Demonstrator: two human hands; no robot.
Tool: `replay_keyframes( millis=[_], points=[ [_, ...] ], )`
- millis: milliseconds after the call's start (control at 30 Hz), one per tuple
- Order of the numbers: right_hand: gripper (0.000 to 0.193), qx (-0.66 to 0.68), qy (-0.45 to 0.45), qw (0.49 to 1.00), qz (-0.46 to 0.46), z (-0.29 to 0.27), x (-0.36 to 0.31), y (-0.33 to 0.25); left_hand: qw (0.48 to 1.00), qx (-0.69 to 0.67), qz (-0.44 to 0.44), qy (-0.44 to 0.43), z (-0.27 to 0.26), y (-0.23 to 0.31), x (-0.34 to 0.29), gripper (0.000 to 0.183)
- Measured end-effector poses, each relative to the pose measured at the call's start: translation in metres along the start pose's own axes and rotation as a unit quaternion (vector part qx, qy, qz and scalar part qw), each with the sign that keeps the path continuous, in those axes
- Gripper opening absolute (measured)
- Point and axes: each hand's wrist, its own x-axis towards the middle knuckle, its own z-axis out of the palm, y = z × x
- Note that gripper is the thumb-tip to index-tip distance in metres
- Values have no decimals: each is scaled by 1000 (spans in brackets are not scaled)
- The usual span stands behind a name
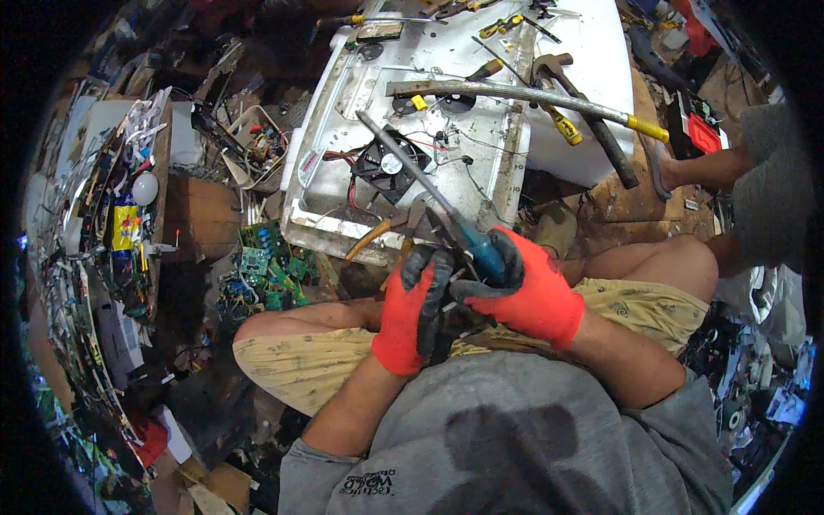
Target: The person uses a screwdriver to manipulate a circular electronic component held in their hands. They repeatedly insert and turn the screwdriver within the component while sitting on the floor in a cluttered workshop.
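Blue-handled screwdriver (pixel 429 188), long and straight in its metal shaft, points up and to the left over a dirt-streaked white surface (pixel 326 189); we see the right hand (pixel 541 292), in a red glove with black fingers, closed around the handle; the left hand (pixel 410 309), gloved alike, sits just beside it with fingers bent inward, and we cannot tell what, if anything, it has hold of; under the shaft we find a square black plastic fan (pixel 390 163), its red and black wires trailing; near the left hand, at the white edge, lies an orange-handled tool (pixel 369 239); farther up, we note a long silver-grey metal bar (pixel 515 91) with a yellow end, crossing a dark-handled hammer (pixel 601 129); to our left, green circuit boards (pixel 257 262) lie heaped; at right we see another person's bare leg (pixel 708 170).
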Motion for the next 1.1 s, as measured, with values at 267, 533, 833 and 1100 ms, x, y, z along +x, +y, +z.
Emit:
replay_keyframes(
  millis=[267, 533, 833, 1100],
  points=[
    [41, 167, 207, 964, -30, -12, 4, 41, 939, 315, 73, 112, -49, 27, 43, 43],
    [30, 181, 207, 961, -17, -10, 6, 21, 740, 592, 211, 240, -62, 4, 60, 51],
    [30, 278, 62, 958, 7, -2, -4, 40, 998, 1, 64, -25, 17, 15, -7, 51],
    [47, 244, -13, 969, 28, -8, -32, 27, 997, -74, -2, 13, -5, -4, 1, 19]
  ],
)
